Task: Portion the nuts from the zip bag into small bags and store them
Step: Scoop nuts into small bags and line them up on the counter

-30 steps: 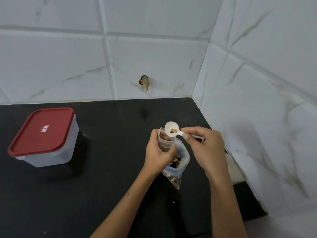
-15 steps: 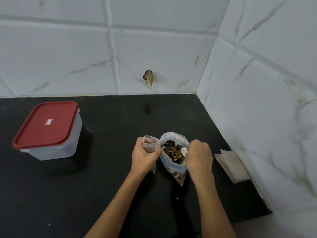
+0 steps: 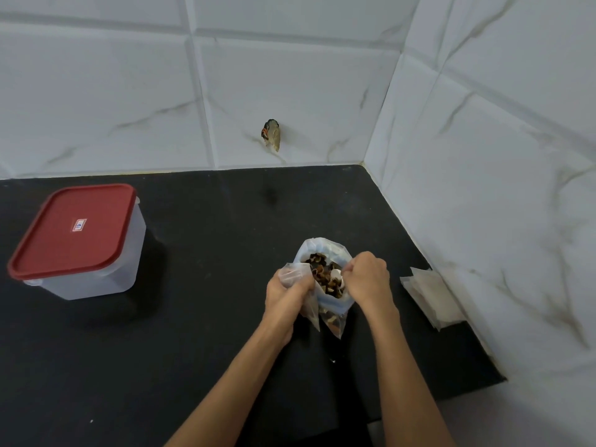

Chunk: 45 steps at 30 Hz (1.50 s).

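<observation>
A clear zip bag (image 3: 325, 250) stands open on the black counter (image 3: 209, 333), with brown nuts (image 3: 324, 275) showing inside. My left hand (image 3: 285, 296) grips a small clear bag (image 3: 295, 272) held open beside the zip bag's left side. My right hand (image 3: 367, 280) holds a white scoop (image 3: 338, 275), whose bowl is down among the nuts in the zip bag's mouth; the handle is hidden in my fist.
A lidded container with a red lid (image 3: 75, 229) stands at the left of the counter. A stack of small clear bags (image 3: 432, 298) lies by the right wall. Tiled walls close the back and right sides.
The scoop has gone from above the small bag, where it held a nut, down into the zip bag. My left hand keeps its hold on the small bag.
</observation>
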Motion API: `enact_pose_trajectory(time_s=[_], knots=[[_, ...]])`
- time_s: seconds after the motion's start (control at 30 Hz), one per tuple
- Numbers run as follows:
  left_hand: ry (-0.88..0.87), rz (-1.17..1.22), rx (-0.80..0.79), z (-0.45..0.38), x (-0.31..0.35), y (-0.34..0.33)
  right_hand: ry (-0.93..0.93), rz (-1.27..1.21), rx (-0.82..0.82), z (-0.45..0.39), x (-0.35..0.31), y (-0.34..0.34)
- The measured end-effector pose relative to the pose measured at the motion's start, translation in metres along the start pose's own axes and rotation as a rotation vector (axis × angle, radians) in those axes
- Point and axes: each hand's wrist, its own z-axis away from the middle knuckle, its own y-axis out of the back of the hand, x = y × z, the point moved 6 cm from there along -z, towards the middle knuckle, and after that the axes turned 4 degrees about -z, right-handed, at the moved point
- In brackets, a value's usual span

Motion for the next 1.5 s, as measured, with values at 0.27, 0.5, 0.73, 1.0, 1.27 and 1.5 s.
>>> enact_pose_trajectory(time_s=[0.27,0.5,0.73,1.0,1.27,1.5], knots=[[-0.037,-0.006,-0.024,0.002,0.003,0.004,-0.130,-0.291,-0.060,-0.001,0.014,-0.018],[-0.022,0.010,-0.033,0.005,0.004,0.005,-0.327,-0.580,-0.153,0.003,0.028,-0.016],[-0.147,-0.274,0.082,0.011,0.016,0.007,-0.314,-0.740,-0.144,0.007,0.030,-0.002],[-0.537,-0.501,0.209,0.027,0.061,0.006,-0.234,-0.838,-0.062,0.025,0.019,0.032],[-0.547,-0.549,0.123,0.019,0.079,-0.016,0.177,-0.655,0.112,0.066,-0.034,0.087],[-0.509,-0.412,0.076,0.010,0.080,-0.027,0.416,-0.132,0.235,0.081,-0.062,0.084]])
